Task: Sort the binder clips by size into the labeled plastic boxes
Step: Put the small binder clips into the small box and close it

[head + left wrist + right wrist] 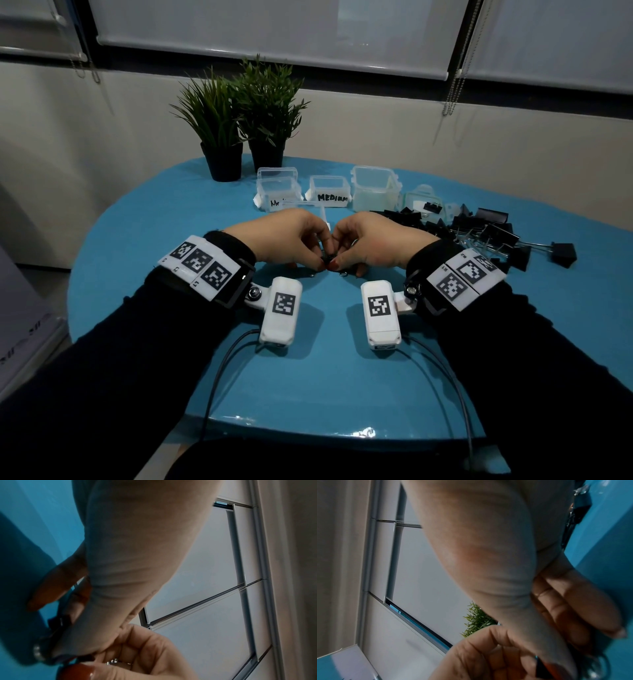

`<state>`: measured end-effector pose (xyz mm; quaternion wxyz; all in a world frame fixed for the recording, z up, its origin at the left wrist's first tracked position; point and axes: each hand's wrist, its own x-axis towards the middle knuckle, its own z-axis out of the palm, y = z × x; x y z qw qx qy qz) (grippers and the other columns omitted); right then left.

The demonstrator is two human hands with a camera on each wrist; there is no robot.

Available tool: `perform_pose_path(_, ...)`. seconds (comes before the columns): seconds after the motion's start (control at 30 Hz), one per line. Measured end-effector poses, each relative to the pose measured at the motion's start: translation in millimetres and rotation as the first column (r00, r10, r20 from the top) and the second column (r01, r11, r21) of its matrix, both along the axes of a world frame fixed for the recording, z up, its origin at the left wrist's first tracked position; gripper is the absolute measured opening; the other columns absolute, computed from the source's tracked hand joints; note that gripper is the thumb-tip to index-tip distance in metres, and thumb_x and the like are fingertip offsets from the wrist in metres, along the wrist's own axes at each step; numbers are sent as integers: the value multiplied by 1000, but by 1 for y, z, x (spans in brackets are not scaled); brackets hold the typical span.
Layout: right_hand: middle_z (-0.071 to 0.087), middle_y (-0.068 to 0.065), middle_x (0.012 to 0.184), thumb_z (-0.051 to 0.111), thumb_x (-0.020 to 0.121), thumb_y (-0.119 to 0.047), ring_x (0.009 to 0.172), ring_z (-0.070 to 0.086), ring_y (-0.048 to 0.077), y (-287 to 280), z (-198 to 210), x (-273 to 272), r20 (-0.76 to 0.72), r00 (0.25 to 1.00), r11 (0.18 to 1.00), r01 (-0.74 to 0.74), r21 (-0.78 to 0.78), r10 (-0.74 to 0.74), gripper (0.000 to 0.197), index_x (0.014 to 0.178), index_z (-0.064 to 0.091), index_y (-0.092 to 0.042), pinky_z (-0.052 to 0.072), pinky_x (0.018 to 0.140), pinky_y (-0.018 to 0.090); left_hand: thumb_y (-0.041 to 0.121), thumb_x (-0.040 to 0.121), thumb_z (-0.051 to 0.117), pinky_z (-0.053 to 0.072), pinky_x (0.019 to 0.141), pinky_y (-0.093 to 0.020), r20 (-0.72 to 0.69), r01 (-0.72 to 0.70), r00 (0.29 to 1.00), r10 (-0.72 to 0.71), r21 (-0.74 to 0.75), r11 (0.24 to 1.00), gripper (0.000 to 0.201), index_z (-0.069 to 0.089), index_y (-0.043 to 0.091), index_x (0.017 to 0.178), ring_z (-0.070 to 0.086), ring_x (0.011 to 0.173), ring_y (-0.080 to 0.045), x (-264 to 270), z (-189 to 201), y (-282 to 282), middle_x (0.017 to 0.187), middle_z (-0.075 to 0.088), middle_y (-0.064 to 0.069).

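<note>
Pinching one small black metal binder clip (328, 262) between both hands, your left hand (277, 238) and right hand (375, 241) meet mid-bench, fingers curled round it.

blue table (342, 377); black binder clips (493, 233); clear boxes (329, 192); green plants (239, 102); black pots (222, 161)

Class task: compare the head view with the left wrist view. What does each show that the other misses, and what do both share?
Only the head view shows the clear plastic boxes, one labelled MEDIUM, the pile of binder clips at the right, and two potted plants.

Only the left wrist view shows the small clip's black body from below, close under the left hand's fingers.

Both show the left hand, the right hand, fingertips meeting at a small clip, the blue table, and window blinds.
</note>
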<state>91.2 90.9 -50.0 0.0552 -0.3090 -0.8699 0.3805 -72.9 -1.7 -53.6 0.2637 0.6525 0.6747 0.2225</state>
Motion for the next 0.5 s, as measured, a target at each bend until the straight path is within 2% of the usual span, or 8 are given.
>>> perform_pose_path(0.1,70,7,76,81,77,-2,59,69,14,-2,3,2,-8,1000,1000,13,15,-13,19,91,67,-5,61,61,31,6,76,77,59,73,-31,-6,-9,1000,9,31,999,23,73,20,94,66,68,-12,1,1,0,85,75,-2)
perform_pose_path(0.2,71,12,72,71,80,1,63,72,22,-3,5,3,-24,999,999,39,9,-39,13,92,67,2,63,66,38,3,74,75,58,72,-31,-24,-2,1000,3,57,998,25,75,22,89,66,67,-12,2,3,-1,79,74,3)
perform_pose_path(0.3,69,21,73,63,85,6,66,73,28,-3,4,2,-101,992,995,68,-75,-75,8,93,63,7,63,69,41,-1,74,73,58,74,-33,-7,6,1000,-5,99,995,26,78,20,88,66,69,-13,1,5,-4,81,76,-4)
perform_pose_path(0.4,65,23,70,60,84,13,61,69,29,-3,2,0,-255,960,985,77,-155,-115,9,90,63,7,62,65,40,-4,76,73,59,73,-36,69,-24,997,14,149,989,25,79,16,89,66,70,-17,-5,8,-6,84,76,-15)
perform_pose_path(0.47,65,19,68,61,83,16,56,67,23,0,1,-3,-414,891,977,127,-172,-189,13,84,64,3,60,60,33,-8,79,73,59,70,-33,174,-57,984,23,192,980,22,79,9,90,65,69,-19,-7,11,-8,85,74,-22)
perform_pose_path(0.5,65,17,70,63,82,16,58,67,23,2,1,-5,-496,836,969,160,-187,-234,16,81,65,1,60,61,31,-9,80,74,59,70,-29,232,-81,972,28,221,972,20,79,7,91,65,69,-18,-9,13,-9,85,74,-24)
